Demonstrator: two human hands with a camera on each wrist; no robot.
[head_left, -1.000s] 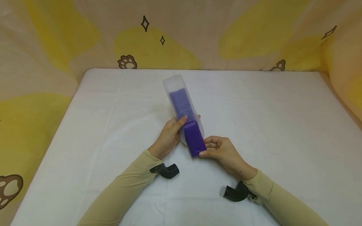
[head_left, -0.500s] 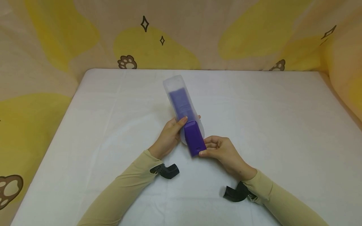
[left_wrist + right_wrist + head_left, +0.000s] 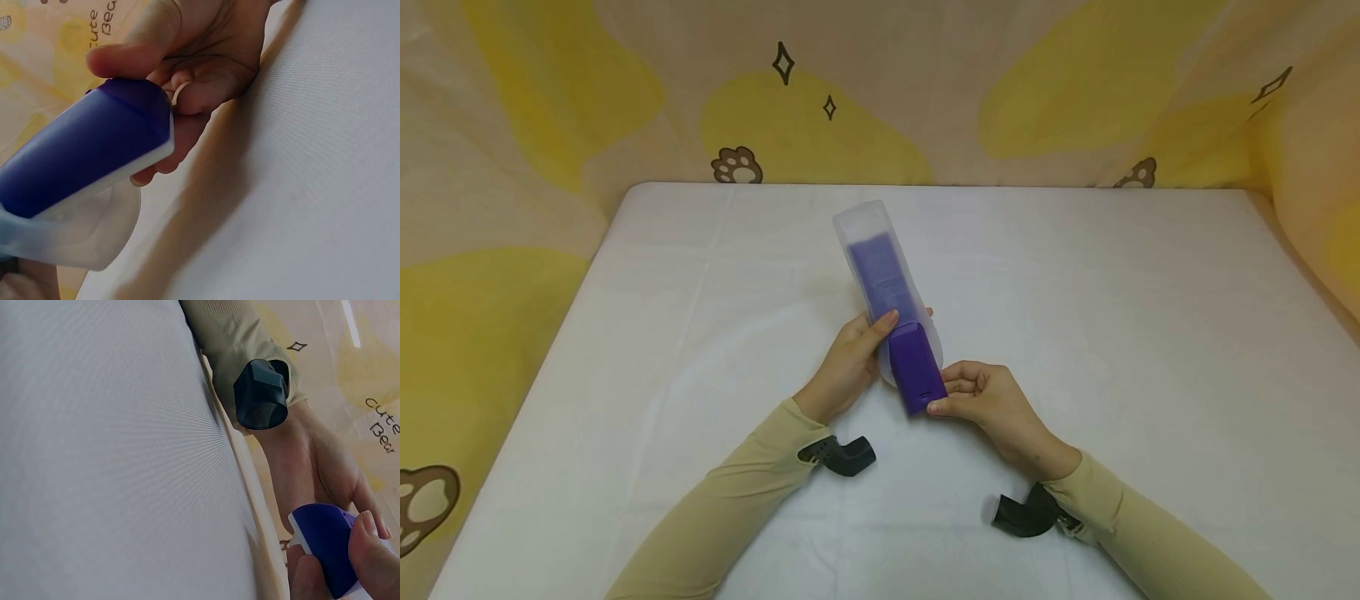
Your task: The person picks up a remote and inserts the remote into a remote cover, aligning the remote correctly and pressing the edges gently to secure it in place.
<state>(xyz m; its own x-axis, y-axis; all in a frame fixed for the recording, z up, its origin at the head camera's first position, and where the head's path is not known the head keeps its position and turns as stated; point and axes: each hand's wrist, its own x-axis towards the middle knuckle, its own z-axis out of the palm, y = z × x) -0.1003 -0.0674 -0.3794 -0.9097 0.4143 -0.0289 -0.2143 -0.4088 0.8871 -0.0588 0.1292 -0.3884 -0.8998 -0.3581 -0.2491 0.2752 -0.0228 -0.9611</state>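
A slim purple-backed remote control [image 3: 917, 375] with a white front edge sits partly inside a translucent cover [image 3: 861, 223]. Its lower end, with a small notch, sticks out of the cover toward the person. My left hand [image 3: 842, 358] grips the cover around its middle, thumb on top; the fingers beneath are mostly hidden. At the exposed lower corner, my right hand [image 3: 992, 400] pinches the remote control between thumb and fingers. In the left wrist view the right hand [image 3: 200, 56] is at the bare end of the remote control [image 3: 87, 144], and the cover [image 3: 94, 231] flares open below it.
A white-covered table [image 3: 1112, 333] lies under both hands. Yellow and beige printed cloth [image 3: 880, 100] hangs behind it and along the sides. A black wrist camera mount [image 3: 846, 456] is on the left sleeve and another mount [image 3: 1026, 512] on the right.
Almost nothing differs. The cover's far end has dipped very slightly toward the person, while both hands keep their grips in nearly the same place.
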